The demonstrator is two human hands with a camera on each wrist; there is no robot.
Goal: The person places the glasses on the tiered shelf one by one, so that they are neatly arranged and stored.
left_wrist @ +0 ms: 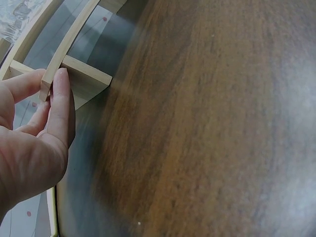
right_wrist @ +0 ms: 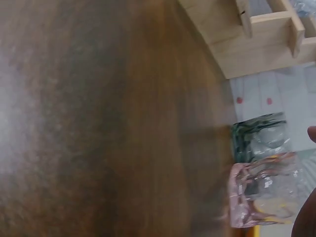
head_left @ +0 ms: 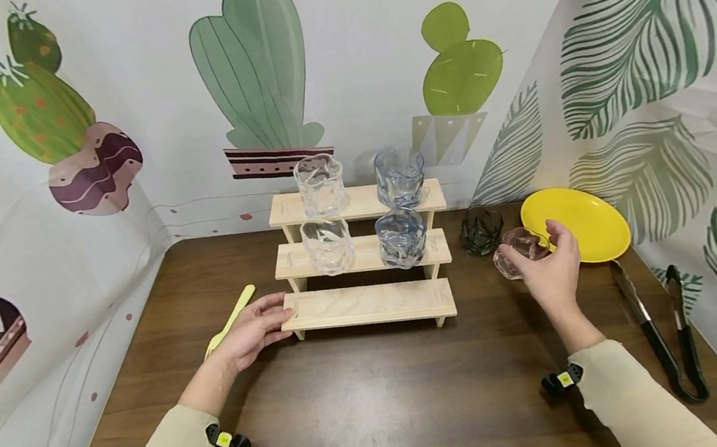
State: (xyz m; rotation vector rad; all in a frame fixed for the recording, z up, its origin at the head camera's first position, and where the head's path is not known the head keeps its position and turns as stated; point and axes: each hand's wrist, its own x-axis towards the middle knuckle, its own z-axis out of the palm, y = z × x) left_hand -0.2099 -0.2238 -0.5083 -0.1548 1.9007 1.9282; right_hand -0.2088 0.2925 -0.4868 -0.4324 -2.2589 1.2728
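Currently, the person grips a three-step wooden shelf [head_left: 368,305] with the left hand [head_left: 258,332]. This hand is narrow, pinching the left end of the shelf's lowest board, with fingers on opposite faces of the wood. The shelf stands upright on a brown worktop [head_left: 379,405].

The right hand [head_left: 553,271] is positioned to the right of the shelf. It is spread wide, thumb and fingers apart about a pink glass [right_wrist: 264,190]. Whether the thumb touches the glass cannot be told. The pink glass is on the worktop, to the right of the shelf.

A dark glass [head_left: 481,231] stands between the shelf and the pink glass, just beside the latter. On the shelf's top step, a clear glass [head_left: 320,187] is at the left and a blue glass [head_left: 400,178] at the right. Its middle step repeats this arrangement: a second clear glass [head_left: 328,247] left, a second blue glass [head_left: 402,240] right.

Well to the right of the shelf lie a yellow plate [head_left: 588,227] and, nearer the person, black-handled tongs [head_left: 658,344]. A yellow-green utensil [head_left: 236,311] lies left of the shelf, partly hidden by the left arm. Behind the shelf hangs a cactus-print cloth [head_left: 366,53].
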